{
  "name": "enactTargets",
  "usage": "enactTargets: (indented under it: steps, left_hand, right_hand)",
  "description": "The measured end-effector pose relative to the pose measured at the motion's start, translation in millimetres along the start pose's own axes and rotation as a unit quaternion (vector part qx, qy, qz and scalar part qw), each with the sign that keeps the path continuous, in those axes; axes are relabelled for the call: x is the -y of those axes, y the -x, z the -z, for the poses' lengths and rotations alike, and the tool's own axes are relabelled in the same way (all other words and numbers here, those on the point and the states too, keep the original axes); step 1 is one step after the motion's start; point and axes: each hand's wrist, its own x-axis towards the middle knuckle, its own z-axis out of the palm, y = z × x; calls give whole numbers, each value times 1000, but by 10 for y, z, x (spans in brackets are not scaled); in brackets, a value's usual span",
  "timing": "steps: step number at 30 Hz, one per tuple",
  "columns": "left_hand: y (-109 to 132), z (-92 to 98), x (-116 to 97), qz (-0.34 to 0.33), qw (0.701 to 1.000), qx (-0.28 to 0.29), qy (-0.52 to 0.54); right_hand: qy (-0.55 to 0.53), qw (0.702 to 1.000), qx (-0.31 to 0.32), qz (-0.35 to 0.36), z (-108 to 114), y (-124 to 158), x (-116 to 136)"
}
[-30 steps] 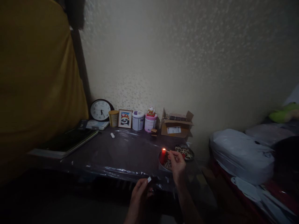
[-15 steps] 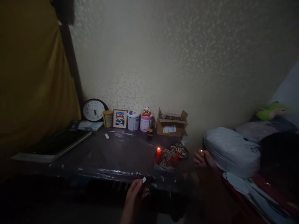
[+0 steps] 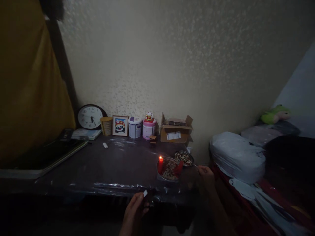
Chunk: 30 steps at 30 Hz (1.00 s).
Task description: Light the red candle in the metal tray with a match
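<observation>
My left hand (image 3: 134, 207) is closed at the table's front edge, pinching a small white rectangular piece (image 3: 145, 193); its kind is unclear. My right hand (image 3: 206, 173), fingers pinched, holds a thin matchstick (image 3: 195, 166) pointing towards the round dish of matchsticks (image 3: 182, 158). No flame shows on this matchstick. Left of that dish, a lit red candle (image 3: 160, 165) stands upright at the left of a round tray (image 3: 168, 179). Small bits cover the tray's bottom, and a red piece (image 3: 179, 168), blurry in the dim light, is at its right.
Along the wall stand a clock (image 3: 90, 117), a yellow cup (image 3: 106, 126), a framed panda picture (image 3: 120, 126), two tubs (image 3: 135, 127) and an open cardboard box (image 3: 176, 134). A white object (image 3: 105, 145) lies on the dark table (image 3: 118, 164). White bags (image 3: 237, 157) sit to the right.
My right hand has moved left and slightly down to the dish's edge with the matchstick. The small flame at its fingers no longer shows. The view has shifted; my left hand keeps its grip.
</observation>
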Motion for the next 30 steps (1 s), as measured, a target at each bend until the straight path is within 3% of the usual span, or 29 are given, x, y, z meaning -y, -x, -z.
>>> enactTargets:
  steps: [9, 15, 18, 23, 25, 28, 30]
  left_hand:
    - [0, 6, -66, 44, 999, 13, -18]
    - [16, -29, -101, 59, 998, 5, -13]
    - [-15, -19, -86, 54, 998, 2, -15]
    - [60, -12, -109, 38, 998, 28, -32]
    - [98, -19, -111, 31, 998, 40, -36]
    - [115, -20, -93, 16, 997, 43, -67]
    - [112, -10, -84, -7, 993, 45, -107]
  right_hand:
    - [107, 994, 17, 6, -301, -439, -315]
    - [163, 986, 26, 26, -503, -523, -293]
    - [172, 984, 24, 32, -465, -452, -200]
    - [162, 985, 50, 27, -67, -8, 152]
    - [158, 978, 121, 68, 56, 302, 363]
    - [150, 965, 197, 91, 12, 859, 708]
    - [117, 942, 295, 108, -148, 1229, 906]
